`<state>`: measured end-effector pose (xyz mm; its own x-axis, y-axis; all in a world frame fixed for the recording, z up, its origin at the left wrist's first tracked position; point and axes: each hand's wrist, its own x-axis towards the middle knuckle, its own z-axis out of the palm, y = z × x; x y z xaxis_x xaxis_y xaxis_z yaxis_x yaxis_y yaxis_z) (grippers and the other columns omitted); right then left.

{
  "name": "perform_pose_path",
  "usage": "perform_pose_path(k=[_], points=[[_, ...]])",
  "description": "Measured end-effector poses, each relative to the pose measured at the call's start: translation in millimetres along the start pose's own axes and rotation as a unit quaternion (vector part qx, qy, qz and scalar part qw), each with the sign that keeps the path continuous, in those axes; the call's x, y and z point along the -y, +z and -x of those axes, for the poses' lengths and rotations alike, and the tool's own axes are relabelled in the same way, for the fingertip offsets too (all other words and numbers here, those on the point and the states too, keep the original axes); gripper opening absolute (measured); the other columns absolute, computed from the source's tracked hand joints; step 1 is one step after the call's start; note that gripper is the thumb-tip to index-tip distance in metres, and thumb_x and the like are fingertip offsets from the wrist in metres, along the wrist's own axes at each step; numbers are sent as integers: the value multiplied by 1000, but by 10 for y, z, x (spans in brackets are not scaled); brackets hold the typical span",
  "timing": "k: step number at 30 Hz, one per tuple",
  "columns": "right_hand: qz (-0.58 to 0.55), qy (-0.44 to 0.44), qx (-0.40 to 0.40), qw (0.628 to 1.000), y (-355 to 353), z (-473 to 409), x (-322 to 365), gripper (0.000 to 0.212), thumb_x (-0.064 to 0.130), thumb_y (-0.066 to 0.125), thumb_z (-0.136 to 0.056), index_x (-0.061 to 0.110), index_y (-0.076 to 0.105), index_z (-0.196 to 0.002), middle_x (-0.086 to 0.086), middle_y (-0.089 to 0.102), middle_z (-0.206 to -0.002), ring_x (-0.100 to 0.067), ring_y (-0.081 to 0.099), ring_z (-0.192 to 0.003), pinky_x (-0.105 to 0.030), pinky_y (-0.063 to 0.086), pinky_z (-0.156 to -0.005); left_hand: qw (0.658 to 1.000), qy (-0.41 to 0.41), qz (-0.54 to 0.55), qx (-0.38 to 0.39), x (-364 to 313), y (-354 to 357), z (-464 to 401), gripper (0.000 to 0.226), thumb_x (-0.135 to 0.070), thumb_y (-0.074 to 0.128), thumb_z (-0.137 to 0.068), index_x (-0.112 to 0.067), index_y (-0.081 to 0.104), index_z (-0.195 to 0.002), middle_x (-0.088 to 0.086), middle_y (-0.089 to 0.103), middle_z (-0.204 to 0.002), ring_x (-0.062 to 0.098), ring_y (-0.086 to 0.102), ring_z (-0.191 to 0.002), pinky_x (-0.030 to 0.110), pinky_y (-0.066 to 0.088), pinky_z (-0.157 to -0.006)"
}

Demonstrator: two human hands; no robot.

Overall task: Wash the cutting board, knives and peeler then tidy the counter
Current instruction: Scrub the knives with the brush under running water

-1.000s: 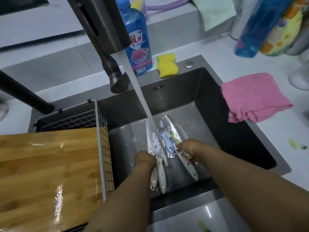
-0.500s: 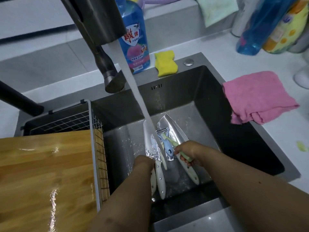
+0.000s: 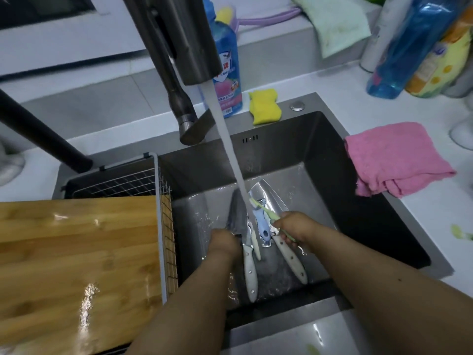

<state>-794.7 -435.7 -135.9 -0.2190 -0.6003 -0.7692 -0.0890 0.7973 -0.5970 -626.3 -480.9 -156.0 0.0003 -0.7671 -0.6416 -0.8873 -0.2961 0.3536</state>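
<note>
Water runs from a dark faucet [image 3: 189, 73] into a steel sink [image 3: 320, 155], where a person works with both hands under the stream. The left hand [image 3: 222, 243] has its grip closed around the knives [image 3: 249, 267] at the point where blades meet the white handles, holding them bunched together with the handles pointing toward the camera; a broad blade [image 3: 268, 198] lies flat on the sink floor just beyond. The right hand [image 3: 294, 228] has its grip closed around a pale green brush [image 3: 263, 210], its head laid across the blue-handled peeler [image 3: 261, 224], which rests among the knives directly beneath the falling water. The wooden cutting board [image 3: 76, 265], wet and glistening, lies across a wire rack [image 3: 143, 183] over the sink's left side. On the white surface [image 3: 422, 226] behind the basin stand a blue bottle of dish soap [image 3: 229, 73] and, just beside it, a yellow sponge [image 3: 265, 106]. A crumpled pink cloth [image 3: 394, 157] sits on the sink's right rim, overhanging the basin. A pale green cloth [image 3: 335, 24] is draped over the ledge at the back, near a blue plastic bag [image 3: 409, 47].
</note>
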Motion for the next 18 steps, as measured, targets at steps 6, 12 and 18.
perform_pose_path(k=[6,12,18], points=[[39,-118,-54,991,-147,326,60,9,26,57,-94,24,58,-102,2,49,-57,-9,44,-42,-14,35,-40,998,59,18,-32,53,-188,254,43,-28,63,-88,-5,42,-118,15,61,-117,34,60,-105,36,48,-91],[114,-152,22,982,-133,605,-132,22,18,64,-89,24,67,-109,-6,57,-66,-9,46,-51,-17,37,-48,991,121,-14,-58,97,-332,516,39,-32,69,-85,-8,49,-107,11,63,-109,29,61,-97,26,42,-72],[136,-186,-67,971,-246,687,-183,28,23,62,-90,31,67,-116,15,53,-46,2,43,-41,-12,34,-47,984,163,-7,-67,90,-461,712,30,-26,72,-82,-13,50,-97,10,63,-102,28,62,-92,30,47,-72]])
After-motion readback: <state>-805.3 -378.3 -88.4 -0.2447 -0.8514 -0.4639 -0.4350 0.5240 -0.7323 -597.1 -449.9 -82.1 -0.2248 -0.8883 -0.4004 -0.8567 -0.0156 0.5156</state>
